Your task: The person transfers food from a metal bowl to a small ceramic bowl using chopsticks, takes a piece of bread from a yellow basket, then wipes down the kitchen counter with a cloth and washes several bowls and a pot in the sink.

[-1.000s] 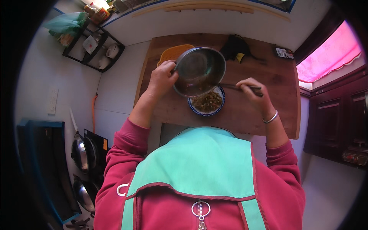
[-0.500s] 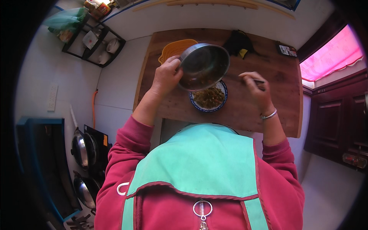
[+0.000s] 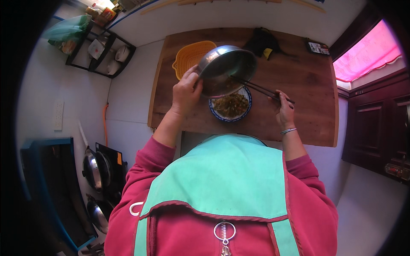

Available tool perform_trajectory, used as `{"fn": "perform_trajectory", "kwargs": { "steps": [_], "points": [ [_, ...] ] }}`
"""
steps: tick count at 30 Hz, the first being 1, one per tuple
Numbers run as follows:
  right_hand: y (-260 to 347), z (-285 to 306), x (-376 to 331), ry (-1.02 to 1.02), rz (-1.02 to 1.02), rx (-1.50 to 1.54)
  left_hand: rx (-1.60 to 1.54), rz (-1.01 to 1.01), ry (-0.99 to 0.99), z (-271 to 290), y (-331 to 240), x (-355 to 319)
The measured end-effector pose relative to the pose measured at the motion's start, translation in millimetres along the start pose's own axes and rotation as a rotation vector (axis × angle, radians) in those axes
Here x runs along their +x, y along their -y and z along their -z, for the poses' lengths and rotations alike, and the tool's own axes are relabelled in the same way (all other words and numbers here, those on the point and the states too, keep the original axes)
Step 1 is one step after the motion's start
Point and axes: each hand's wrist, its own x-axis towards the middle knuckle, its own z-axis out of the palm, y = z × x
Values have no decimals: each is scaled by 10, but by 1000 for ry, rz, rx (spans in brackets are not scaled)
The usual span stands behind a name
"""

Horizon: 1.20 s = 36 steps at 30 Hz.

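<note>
1. Our left hand grasps the rim of the steel bowl, tilted above the blue-rimmed plate of chopped food on the wooden counter.
2. Our right hand clenches chopsticks reaching into the bowl.
3. An orange colander sits just behind the bowl; a dark cloth lies farther back.
4. The counter's right half lies bare to its edge.

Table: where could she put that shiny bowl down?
Bare wood lies right of the right hand, toward the table edge. It is crowded left, where the metal bowl, orange colander and food plate sit close together.
</note>
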Motion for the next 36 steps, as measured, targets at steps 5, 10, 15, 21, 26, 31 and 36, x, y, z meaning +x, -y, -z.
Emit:
{"fn": "perform_trajectory", "kwargs": {
  "steps": [5,10,15,21,26,31,36],
  "points": [
    [-164,72,-99,-47,-150,130,-44,37,-20,-92,-58,-79],
    [-255,133,-118,-23,-253,150,-40,28,-83,-166,-66,-67],
    [-4,-58,-127,-41,-228,148,1,17,-91,-165,-12,-123],
    [-10,-97,-101,39,-178,14,1,-6,-81,-203,-33,-147],
    [126,-187,-98,19,-170,21,-21,51,-87,-155,-73,-165],
    [126,-207,-149,48,-186,-88,-16,54,-115,-168,-18,-202],
    [355,-799,-415,232,38,-449,30,130,-96,-127,-32,-308]
  ]
}}
